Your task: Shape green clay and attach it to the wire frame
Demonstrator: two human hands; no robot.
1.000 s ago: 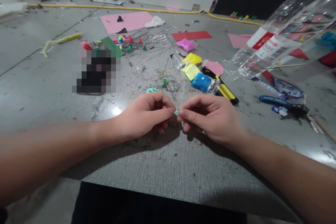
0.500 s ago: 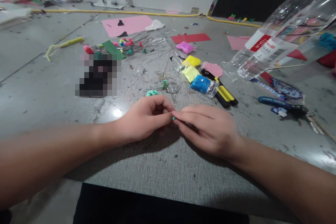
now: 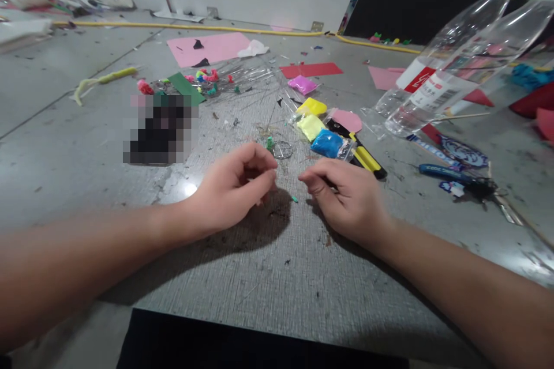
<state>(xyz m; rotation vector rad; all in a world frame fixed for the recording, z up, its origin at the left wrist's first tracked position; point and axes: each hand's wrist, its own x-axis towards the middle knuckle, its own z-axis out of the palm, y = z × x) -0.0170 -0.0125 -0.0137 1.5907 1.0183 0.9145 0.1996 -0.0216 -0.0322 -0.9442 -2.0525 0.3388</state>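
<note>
Beyond green bit (image 3: 295,199), blue packet (image 3: 328,143), bottles (image 3: 436,92)

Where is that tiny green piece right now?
In the head view, the tiny green piece shows just right of centre, between the left hand and the right hand.

From where I stand, little of the print can be made out. The nearer bottle (image 3: 476,66) has a white label (image 3: 433,92) bearing a barcode (image 3: 445,93) and some small characters, too blurred to read. On the farther bottle (image 3: 467,26), a red and white label (image 3: 418,76) shows white lettering on its red part, cut short by the bottle in front. The blue strap (image 3: 444,173) by the keys (image 3: 506,207) carries pale letters, and the blue-and-white strip (image 3: 430,150) has lettering; I can't spell out either.
</note>
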